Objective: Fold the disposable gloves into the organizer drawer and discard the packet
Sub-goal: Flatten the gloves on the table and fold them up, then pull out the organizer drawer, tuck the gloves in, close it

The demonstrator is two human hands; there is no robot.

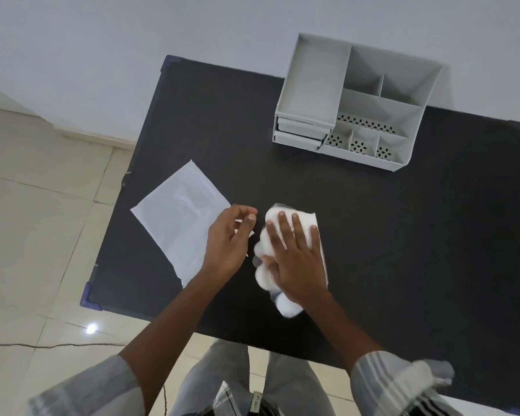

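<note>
A white bundle of disposable gloves lies on the black table near its front middle. My right hand presses flat on top of the bundle, fingers spread. My left hand hovers just left of it, fingers curled, pinching what looks like a thin edge of clear glove. A flat white packet lies on the table to the left, partly under my left hand. The grey organizer stands at the back right, its two small drawers shut at its front left.
The organizer has several open compartments on top, some with perforated bottoms. The table's left edge has blue corner guards. Beige tiled floor lies to the left, a pale wall behind. My legs show below the table's front edge.
</note>
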